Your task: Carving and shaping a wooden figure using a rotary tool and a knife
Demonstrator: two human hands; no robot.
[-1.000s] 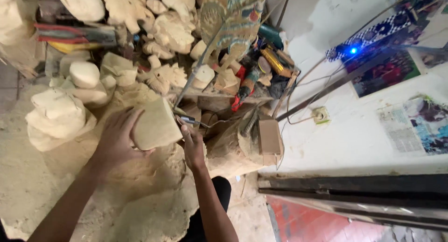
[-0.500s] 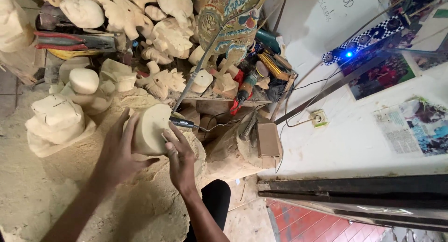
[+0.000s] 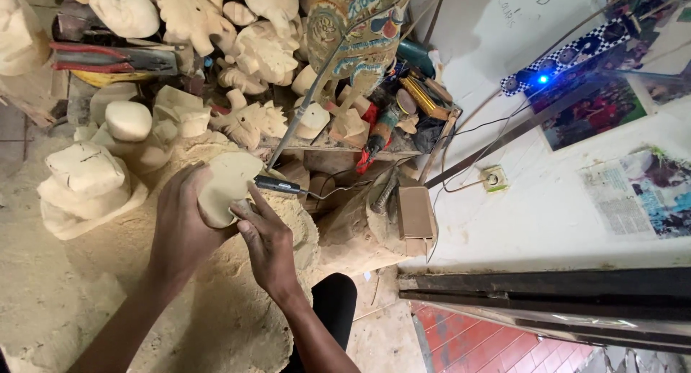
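- The left hand (image 3: 183, 225) has its fingers clenched around a pale wood block (image 3: 227, 186), lifted above the sawdust heap (image 3: 216, 322).
- The right hand (image 3: 268, 245) grips a black corded tool (image 3: 277, 185), its tip touching the block's right edge.
- Unpainted wood carvings (image 3: 129, 121) crowd behind the block.
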